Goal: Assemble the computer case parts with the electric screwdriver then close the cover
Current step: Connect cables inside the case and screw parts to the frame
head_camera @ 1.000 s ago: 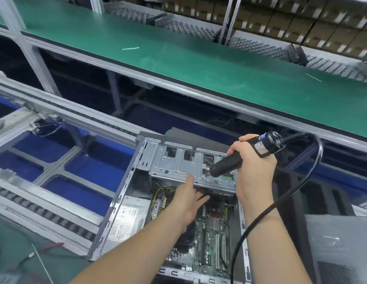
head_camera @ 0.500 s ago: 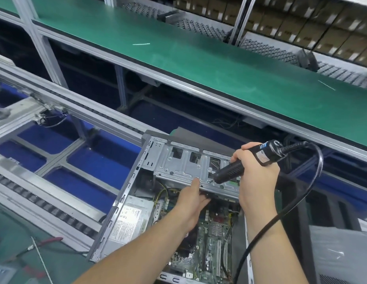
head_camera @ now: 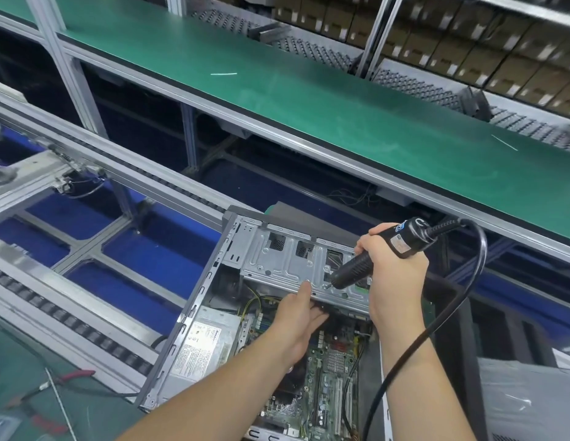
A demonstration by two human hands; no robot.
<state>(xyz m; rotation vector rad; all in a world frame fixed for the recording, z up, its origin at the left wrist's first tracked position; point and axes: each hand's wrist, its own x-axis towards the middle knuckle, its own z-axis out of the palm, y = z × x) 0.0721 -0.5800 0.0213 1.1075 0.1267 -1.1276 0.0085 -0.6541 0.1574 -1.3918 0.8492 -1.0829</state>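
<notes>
An open computer case lies on its side in front of me, with its green motherboard and power supply exposed. A silver drive cage spans the case's far end. My right hand grips the black electric screwdriver, whose tip meets a screw on the cage's near edge. My left hand holds the cage's near edge, thumb on top and fingers underneath. The screwdriver's black cable loops down past my right forearm.
A roller conveyor frame runs to the left of the case. Beyond it stretches a green workbench, with shelves of cardboard boxes behind. Red-handled pliers lie at the lower left. A grey panel sits at the lower right.
The view has shifted, so the case sits lower in frame. The screwdriver tip has come down onto the cage's near edge. My left hand stays on the cage edge.
</notes>
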